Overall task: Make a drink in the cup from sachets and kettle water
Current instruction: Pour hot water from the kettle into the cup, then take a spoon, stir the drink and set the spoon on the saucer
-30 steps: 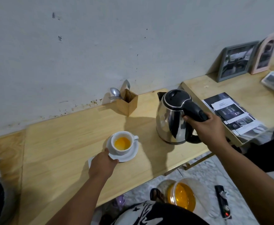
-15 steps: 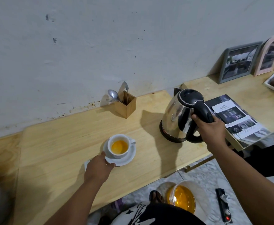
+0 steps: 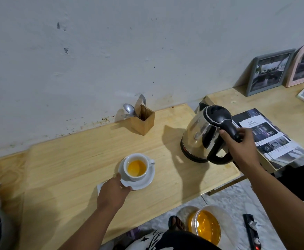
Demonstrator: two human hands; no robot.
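White ceramic cup (image 3: 136,166): upright on a white saucer (image 3: 144,183), handle facing the kettle, holding orange-yellow liquid well below the rim. Kettle (image 3: 204,136): polished steel body, black lid, handle and base ring; standing upright, lid closed, to the right of the cup and well apart from it.

Wooden table (image 3: 79,159) bears saucer (image 3: 145,181), kettle (image 3: 199,138), cutlery box (image 3: 144,121).
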